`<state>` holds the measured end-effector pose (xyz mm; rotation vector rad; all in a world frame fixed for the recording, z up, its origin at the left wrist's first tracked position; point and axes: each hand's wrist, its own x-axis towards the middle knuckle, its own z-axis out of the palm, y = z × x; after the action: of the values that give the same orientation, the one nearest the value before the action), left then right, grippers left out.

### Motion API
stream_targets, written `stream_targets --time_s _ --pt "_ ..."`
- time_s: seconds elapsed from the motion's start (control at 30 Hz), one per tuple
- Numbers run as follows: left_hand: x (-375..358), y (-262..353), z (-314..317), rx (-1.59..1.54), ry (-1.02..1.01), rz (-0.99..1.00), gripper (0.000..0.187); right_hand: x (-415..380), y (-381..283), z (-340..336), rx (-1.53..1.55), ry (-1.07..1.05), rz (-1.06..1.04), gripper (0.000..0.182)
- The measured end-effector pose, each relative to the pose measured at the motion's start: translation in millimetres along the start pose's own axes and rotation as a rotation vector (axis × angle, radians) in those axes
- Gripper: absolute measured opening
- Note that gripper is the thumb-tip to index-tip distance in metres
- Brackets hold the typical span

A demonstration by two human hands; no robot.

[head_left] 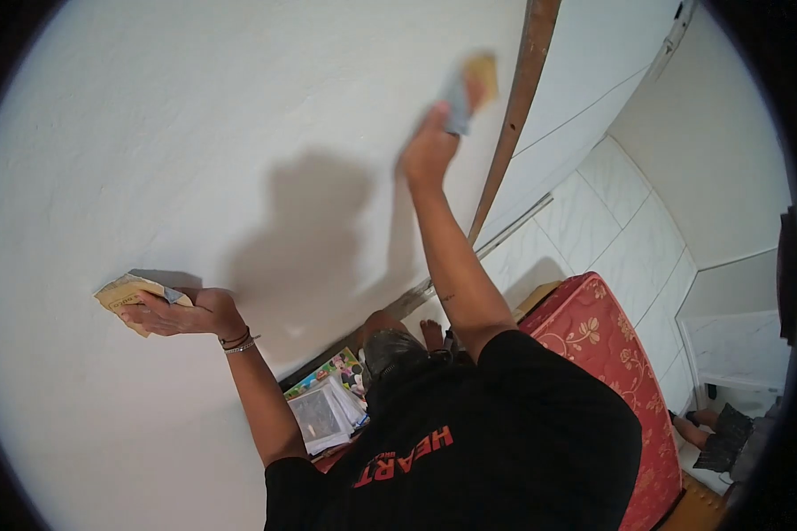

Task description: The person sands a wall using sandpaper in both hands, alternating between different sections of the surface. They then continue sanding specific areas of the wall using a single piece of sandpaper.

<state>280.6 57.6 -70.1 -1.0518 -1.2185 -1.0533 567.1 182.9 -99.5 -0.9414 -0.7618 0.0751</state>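
My left hand (181,311) is closed around a folded piece of yellowish sandpaper (126,295) with printing on its back, held close against the white wall (106,168). A bracelet and dark cords circle that wrist. Higher up and to the right, my right hand (431,152) grips another piece of sandpaper (480,81), grey on one part and yellow on another, blurred by motion. It is near the brown wooden frame strip (524,84) at the wall's edge. Both arms reach out, and shadows fall on the wall between them.
Below the left arm lie papers (326,416) and a colourful cartoon-printed item (341,370) by the wall's foot. A red floral mattress (624,354) stands at right on marble-look floor tiles (615,186). A person's legs in dark shorts (726,435) show at lower right.
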Motion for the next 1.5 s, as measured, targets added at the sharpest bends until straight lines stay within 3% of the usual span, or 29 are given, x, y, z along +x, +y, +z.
stream_targets --time_s 0.07,0.13,0.2,0.23,0.27,0.3,0.33,0.4,0.47,0.53,0.57,0.6,0.67,0.77,0.8,0.83,0.9,0.97,1.03,1.1,1.17,1.23,1.3,1.33,1.4,1.47,1.5 --pt "1 1 -1 -0.006 -0.001 -0.002 0.047 11 -43 -2 -0.097 -0.382 -0.416 0.046" --pt "3 1 -1 -0.012 0.005 0.025 0.047 7 -28 -12 -0.170 -0.506 -0.556 0.047" --pt "0 -2 0 -0.004 0.001 0.024 0.046 -31 31 -19 -0.059 -0.169 -0.204 0.046" --pt "-1 -3 -1 0.006 -0.012 0.024 0.045 -57 67 -23 -0.099 0.092 0.084 0.048" --pt "-1 -2 -2 0.011 -0.012 0.020 0.045 -80 108 -45 0.198 0.060 0.583 0.051" --pt "1 0 -3 0.024 -0.026 -0.005 0.044 -102 147 -68 0.461 0.165 1.091 0.055" --pt "1 2 -3 0.032 -0.044 -0.032 0.044 -112 155 -88 0.588 0.252 1.273 0.056" --pt "-1 -2 -2 0.020 -0.026 -0.006 0.043 -118 177 -100 0.426 0.248 1.283 0.057" --pt "-3 -4 -2 0.016 -0.002 0.030 0.041 -86 150 -75 0.214 0.222 0.973 0.055" --pt "-7 -6 0 0.047 -0.040 -0.031 0.041 -30 54 -30 0.177 0.128 0.751 0.055" --pt "-5 -7 0 0.045 -0.037 -0.028 0.041 -17 14 -13 0.085 -0.018 0.582 0.054" --pt "-3 -7 -1 0.029 -0.021 0.002 0.041 -10 -26 8 0.127 0.002 0.112 0.052" --pt "-4 -6 1 0.011 -0.005 0.033 0.041 0 -74 6 -0.047 -0.417 -0.415 0.056" --pt "-9 -8 -2 0.012 -0.039 -0.019 0.042 -23 -38 3 -0.099 -0.459 -0.472 0.058" --pt "-11 -9 -2 0.014 -0.061 -0.024 0.043 -37 -14 -1 0.065 -0.270 -0.296 0.052" --pt "-12 -8 -3 0.017 -0.079 -0.032 0.043 -60 21 -6 0.019 -0.040 -0.053 0.050" --pt "-7 -2 -5 0.021 -0.085 -0.038 0.043 -115 125 -44 0.317 0.219 1.121 0.050" --pt "-5 2 -7 0.013 -0.100 -0.075 0.043 -155 178 -91 0.646 0.255 1.545 0.055" --pt "-3 -1 3 -0.013 -0.048 -0.048 0.042 -146 132 -81 0.630 0.296 1.095 0.055" --pt "-11 -8 -8 -0.034 -0.066 0.001 0.041 -117 120 -52 0.191 0.189 1.045 0.056" --pt "-11 -6 -4 0.020 -0.084 -0.065 0.041 -70 44 -10 0.024 0.214 0.810 0.056" --pt "-12 -8 -4 0.013 -0.075 -0.051 0.041 -52 -26 18 0.079 0.049 0.204 0.054" --pt "-13 -8 -3 0.007 -0.072 -0.032 0.041 -40 -66 7 -0.011 -0.381 -0.195 0.057" --pt "-12 -8 -3 -0.001 -0.070 -0.025 0.042 -43 -68 6 0.026 -0.450 -0.310 0.061" --pt "-12 -10 -2 0.001 -0.063 -0.017 0.043 -60 -34 -5 -0.021 -0.481 -0.319 0.059" --pt "-15 -12 -2 0.013 -0.091 -0.046 0.043 -103 33 -15 0.006 -0.119 0.053 0.054" --pt "-15 -10 -2 0.015 -0.093 -0.052 0.043 -132 85 -37 0.059 -0.097 0.547 0.049"
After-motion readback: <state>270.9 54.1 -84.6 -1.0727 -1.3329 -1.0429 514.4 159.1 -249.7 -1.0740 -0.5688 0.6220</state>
